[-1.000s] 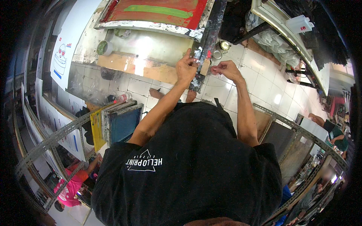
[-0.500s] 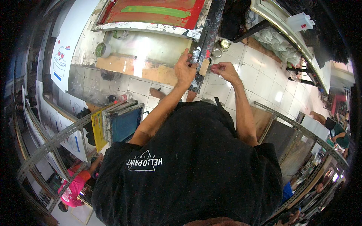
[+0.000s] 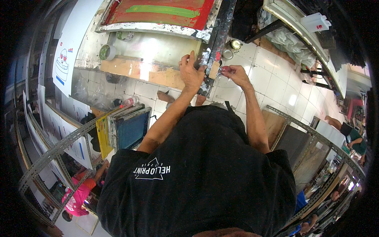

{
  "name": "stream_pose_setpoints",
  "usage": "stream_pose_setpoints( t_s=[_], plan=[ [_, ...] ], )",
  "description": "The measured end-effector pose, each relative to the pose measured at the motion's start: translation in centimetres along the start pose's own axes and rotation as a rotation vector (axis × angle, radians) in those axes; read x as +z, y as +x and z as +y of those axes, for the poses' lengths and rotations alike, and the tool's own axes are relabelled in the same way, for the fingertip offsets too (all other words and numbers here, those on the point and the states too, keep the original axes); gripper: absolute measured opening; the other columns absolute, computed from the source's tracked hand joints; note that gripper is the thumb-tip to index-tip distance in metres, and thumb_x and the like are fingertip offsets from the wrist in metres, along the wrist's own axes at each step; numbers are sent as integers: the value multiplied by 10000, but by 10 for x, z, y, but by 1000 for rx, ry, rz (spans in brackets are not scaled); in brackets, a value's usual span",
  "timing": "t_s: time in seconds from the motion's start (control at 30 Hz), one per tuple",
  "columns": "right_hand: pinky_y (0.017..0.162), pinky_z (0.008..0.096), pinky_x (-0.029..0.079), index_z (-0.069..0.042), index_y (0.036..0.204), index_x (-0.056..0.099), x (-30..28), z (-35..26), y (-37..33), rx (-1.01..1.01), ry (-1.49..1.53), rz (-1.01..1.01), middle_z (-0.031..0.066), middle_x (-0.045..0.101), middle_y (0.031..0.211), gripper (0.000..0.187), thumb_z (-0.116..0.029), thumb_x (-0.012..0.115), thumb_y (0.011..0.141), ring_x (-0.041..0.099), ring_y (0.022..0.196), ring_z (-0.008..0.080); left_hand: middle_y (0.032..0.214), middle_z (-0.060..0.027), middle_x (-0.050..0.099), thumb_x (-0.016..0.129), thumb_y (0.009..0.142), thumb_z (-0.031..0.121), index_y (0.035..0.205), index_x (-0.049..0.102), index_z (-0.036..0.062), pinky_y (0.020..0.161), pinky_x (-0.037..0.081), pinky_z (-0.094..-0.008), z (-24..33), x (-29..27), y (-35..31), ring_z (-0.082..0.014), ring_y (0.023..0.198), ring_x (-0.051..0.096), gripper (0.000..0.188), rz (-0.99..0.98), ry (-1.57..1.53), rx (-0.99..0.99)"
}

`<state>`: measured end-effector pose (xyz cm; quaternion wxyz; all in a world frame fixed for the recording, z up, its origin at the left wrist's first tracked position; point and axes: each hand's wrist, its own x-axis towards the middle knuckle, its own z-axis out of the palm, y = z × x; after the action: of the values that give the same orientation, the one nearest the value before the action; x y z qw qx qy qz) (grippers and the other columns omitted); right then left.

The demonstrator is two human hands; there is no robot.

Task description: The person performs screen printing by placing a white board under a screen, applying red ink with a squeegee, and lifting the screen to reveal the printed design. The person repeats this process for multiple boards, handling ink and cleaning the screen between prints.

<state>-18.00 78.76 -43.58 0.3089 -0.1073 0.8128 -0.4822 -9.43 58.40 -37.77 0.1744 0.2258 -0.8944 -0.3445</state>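
Note:
My left hand (image 3: pixel 192 75) is at the front edge of the worktable, its fingers apart and nothing visible in them. Its thumb reaches toward the paint-stained dark rail (image 3: pixel 206 55) on the table's right side. My right hand (image 3: pixel 236 75) is just right of that rail, fingers pinched together. Red colour shows at its fingertips, and whatever they hold is too small to make out. Between the hands, a tan rectangular piece (image 3: pixel 214 70) lies on the rail. Beyond my left hand, a screen-printing frame (image 3: pixel 162 17) with red ink and a green strip sits above the pale printing surface (image 3: pixel 158 49).
A white tub (image 3: pixel 107 52) with green residue stands at the table's left. Two cans, one being an open tin (image 3: pixel 235 44), are on the tiled floor (image 3: pixel 256 75) to the right. Stacked screens (image 3: pixel 132 126) lean at the lower left by a metal rack (image 3: pixel 75 136). Other people are in the background.
My left hand has shifted slightly left, with its fingers spreading. My right hand stays beside the rail, its fingers turned a little. The printing frame has not moved.

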Motion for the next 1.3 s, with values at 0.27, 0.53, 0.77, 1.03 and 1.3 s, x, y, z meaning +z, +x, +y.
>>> stream_pose_setpoints(
  t_s=[0.27, 0.53, 0.77, 1.03, 1.3],
  plan=[
    [552, 295, 426, -18, 741, 659, 3, 14, 3, -55, 30, 27, 49, 622, 633, 273, -275, 753, 751, 530, 570, 117, 1341, -41, 480, 607, 830, 304, 1271, 539, 142, 932, 309, -499, -14, -11, -8, -309, 1157, 429, 474, -274, 179, 574],
    [547, 293, 413, -34, 728, 648, 1, 4, -2, -4, 10, 22, 26, 591, 630, 270, -274, 771, 739, 518, 580, 112, 1474, 7, 330, 508, 847, 527, 1389, 398, 152, 1058, 151, -600, -10, -17, -20, -341, 1365, 231, 668, -430, 358, 513],
    [561, 249, 413, -23, 750, 638, 17, 20, 3, 9, 185, 15, 15, 593, 677, 231, -219, 759, 766, 523, 623, 85, 1512, -2, 253, 485, 847, 554, 1439, 308, 155, 1081, 66, -618, -9, -13, -19, -396, 1387, 149, 736, -482, 341, 460],
    [612, 261, 452, -4, 881, 613, 38, 28, 22, 92, 255, 6, 38, 635, 782, 299, -210, 774, 736, 562, 676, 113, 1502, -5, 270, 495, 823, 594, 1420, 341, 144, 1081, 87, -615, -9, -12, -18, -391, 1377, 172, 763, -468, 371, 475],
    [829, 306, 460, 2, 1019, 559, 46, 47, 35, 28, 276, 35, 81, 631, 960, 503, -263, 822, 682, 575, 905, 184, 1497, -9, 280, 522, 806, 595, 1414, 350, 137, 1083, 90, -612, -9, -13, -19, -389, 1372, 189, 781, -469, 328, 463]
  ],
)
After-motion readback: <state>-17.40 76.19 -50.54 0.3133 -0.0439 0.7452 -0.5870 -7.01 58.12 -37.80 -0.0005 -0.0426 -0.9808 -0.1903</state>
